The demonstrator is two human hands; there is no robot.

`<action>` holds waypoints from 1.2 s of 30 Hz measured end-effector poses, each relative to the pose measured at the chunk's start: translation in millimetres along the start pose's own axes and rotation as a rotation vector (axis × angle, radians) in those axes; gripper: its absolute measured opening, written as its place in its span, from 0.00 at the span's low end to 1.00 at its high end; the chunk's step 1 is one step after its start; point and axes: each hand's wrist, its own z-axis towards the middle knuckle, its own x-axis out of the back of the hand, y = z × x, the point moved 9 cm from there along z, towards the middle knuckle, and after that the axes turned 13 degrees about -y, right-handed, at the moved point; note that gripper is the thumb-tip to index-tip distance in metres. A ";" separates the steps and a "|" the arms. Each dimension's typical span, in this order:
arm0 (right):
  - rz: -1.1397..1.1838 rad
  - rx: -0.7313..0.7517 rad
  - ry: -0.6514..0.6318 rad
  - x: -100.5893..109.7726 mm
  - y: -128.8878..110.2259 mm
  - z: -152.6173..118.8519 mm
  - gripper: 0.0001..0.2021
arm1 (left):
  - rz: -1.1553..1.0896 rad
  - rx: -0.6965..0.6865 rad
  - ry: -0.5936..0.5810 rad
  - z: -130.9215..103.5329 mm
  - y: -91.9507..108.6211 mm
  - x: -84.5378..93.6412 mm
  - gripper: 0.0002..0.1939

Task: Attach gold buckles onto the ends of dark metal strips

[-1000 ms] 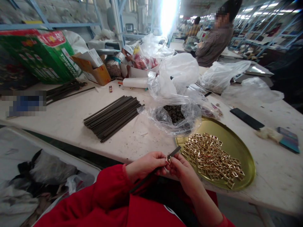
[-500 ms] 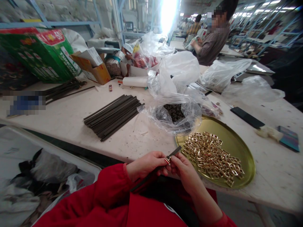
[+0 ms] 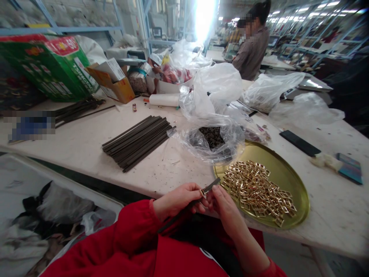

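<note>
My left hand (image 3: 184,198) is closed around a narrow dark brown strap (image 3: 213,185), its thumb pressing near a small gold buckle (image 3: 203,193). The buckle sits around the strap a short way below its end, which sticks out past the fingers. My right hand (image 3: 225,204) is right beside the buckle, its fingers bent together against the strap; exactly where they grip is partly hidden. The strap's lower length hangs from my left hand over my lap. Close to my right hand, a gold oval tray (image 3: 302,209) bears a heap of gold buckles (image 3: 256,188).
A bundle of dark straps (image 3: 138,142) lies on the white table (image 3: 83,154). Behind the tray, a clear plastic bag (image 3: 187,142) holds small dark pieces. A black flat object (image 3: 300,142) lies at right. A white bin (image 3: 106,200) stands at lower left. A co-worker (image 3: 250,46) is across the table.
The buckle has turned and now lies flatter against the strap. My right fingers have shifted slightly off the buckle. The co-worker in the background has moved left.
</note>
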 end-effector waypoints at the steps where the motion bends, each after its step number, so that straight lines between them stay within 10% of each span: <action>1: -0.022 0.017 -0.017 -3.1 -1.4 0.6 0.16 | 0.030 -0.006 0.044 -1.3 0.5 3.2 0.10; 10: 0.316 -0.031 -0.054 -12.9 4.4 -0.6 0.12 | 0.289 -0.015 0.067 -7.2 10.3 -1.0 0.07; 18: 0.501 0.128 0.240 59.7 -25.7 -6.6 0.12 | 0.442 0.087 0.019 -22.5 23.2 -0.1 0.03; 26: 0.246 0.030 0.061 57.8 -30.9 -11.9 0.09 | 0.837 0.134 0.015 -26.0 48.1 3.5 0.07; 32: -0.708 0.024 -0.173 10.8 -32.1 -9.4 0.05 | 1.149 0.113 -0.076 -28.0 55.0 -7.0 0.09; 36: -0.902 -0.045 -0.283 -0.8 -13.7 -16.1 0.08 | 1.362 -0.001 -0.010 -31.1 67.9 8.8 0.05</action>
